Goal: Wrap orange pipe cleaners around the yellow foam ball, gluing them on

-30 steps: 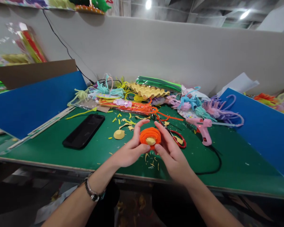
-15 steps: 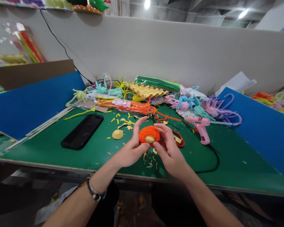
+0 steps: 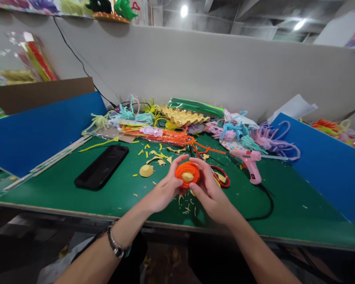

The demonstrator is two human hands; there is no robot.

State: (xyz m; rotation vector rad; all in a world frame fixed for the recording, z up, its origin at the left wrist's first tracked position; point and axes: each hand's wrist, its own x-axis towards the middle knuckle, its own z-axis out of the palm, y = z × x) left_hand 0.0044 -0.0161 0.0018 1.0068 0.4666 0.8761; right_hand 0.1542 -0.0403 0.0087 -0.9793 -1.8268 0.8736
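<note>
Between my hands is an orange pipe-cleaner coil [image 3: 180, 170], wound round a pale yellow core that faces me. My left hand [image 3: 169, 185] grips it from the left, thumb at its lower edge. From the right, my right hand [image 3: 208, 185] holds the same coil, its thumb near the lower rim and its fingers curled over the far side. Red-handled scissors [image 3: 227, 178] lie just beyond my right hand, partly covered. A cut-off yellow egg-carton cup [image 3: 146, 170] rests on the green tabletop left of my hands, among yellow scraps.
A black phone [image 3: 102, 167] lies at left. A pink glue gun [image 3: 251, 163] stands at right, its cord trailing to the table edge. Bundles of pipe cleaners [image 3: 165, 136] and an egg carton [image 3: 183, 117] line the back. Blue boards [image 3: 47, 130] flank both sides.
The coil has tilted so its round face and yellow core turn more toward me. My thumbs have shifted slightly along its edge, and both hands still hold it.
</note>
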